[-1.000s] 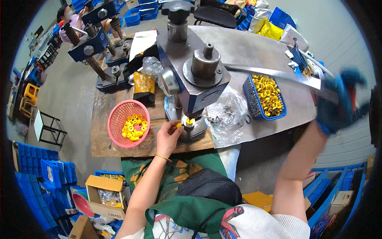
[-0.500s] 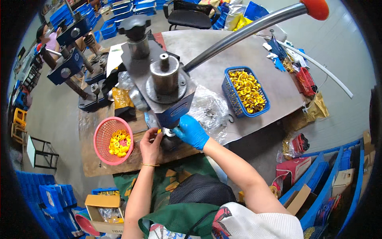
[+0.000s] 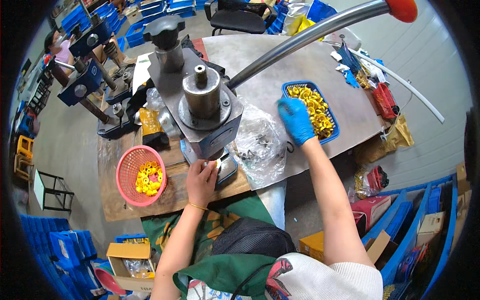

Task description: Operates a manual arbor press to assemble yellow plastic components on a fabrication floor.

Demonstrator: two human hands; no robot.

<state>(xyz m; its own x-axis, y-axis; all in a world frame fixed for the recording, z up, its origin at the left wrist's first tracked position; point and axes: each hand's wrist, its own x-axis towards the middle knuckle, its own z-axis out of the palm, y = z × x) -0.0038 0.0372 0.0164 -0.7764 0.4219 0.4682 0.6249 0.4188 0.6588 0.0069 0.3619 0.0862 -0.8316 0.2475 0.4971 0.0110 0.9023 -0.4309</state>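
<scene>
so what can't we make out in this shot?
All in the head view:
Right hand: its gloved back hides the fingertips and anything they hold.
Left hand: its own fingers hide most of its grip, under the press.
Basket: yellow parts cover its floor.
Red knob: cut off by the top edge.

My feed shows dark letters point(image 3: 146, 288) on the near-left cardboard box point(image 3: 129, 282) and a pale emblem point(image 3: 93, 71) on a far-left press point(image 3: 81, 83).
</scene>
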